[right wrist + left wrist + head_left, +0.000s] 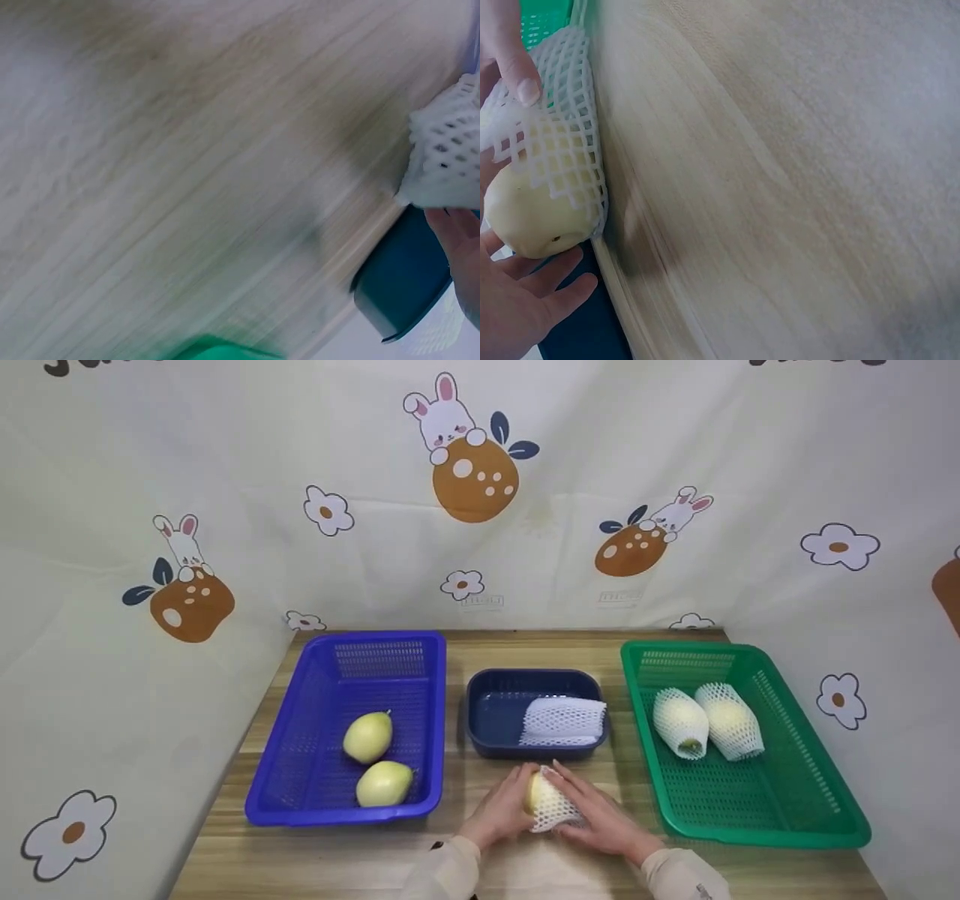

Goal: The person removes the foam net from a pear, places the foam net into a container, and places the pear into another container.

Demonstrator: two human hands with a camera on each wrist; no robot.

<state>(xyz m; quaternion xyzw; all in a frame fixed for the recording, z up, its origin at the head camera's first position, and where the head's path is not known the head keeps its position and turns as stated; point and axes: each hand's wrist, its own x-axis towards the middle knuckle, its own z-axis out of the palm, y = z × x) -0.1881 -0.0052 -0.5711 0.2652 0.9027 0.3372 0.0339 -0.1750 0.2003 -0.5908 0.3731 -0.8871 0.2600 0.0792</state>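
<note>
Between the two hands, near the front middle of the table, is a pale yellow pear (536, 214) partly covered by a white foam net sleeve (556, 808). My left hand (501, 806) holds the pear at its bare end, the fingers beneath it in the left wrist view. On the other side, my right hand (604, 819) grips the sleeve, with its thumb pressing the netting in the left wrist view. The sleeve's loose end extends past the pear toward the right hand. Only part of the right hand shows in the right wrist view.
A blue basket (281, 750) at left holds two bare pears (368, 737). Behind the hands, a dark blue tub (487, 712) contains flat white foam nets (564, 720). At right, a green basket (802, 757) holds two netted pears (680, 720). A patterned cloth hangs behind the table.
</note>
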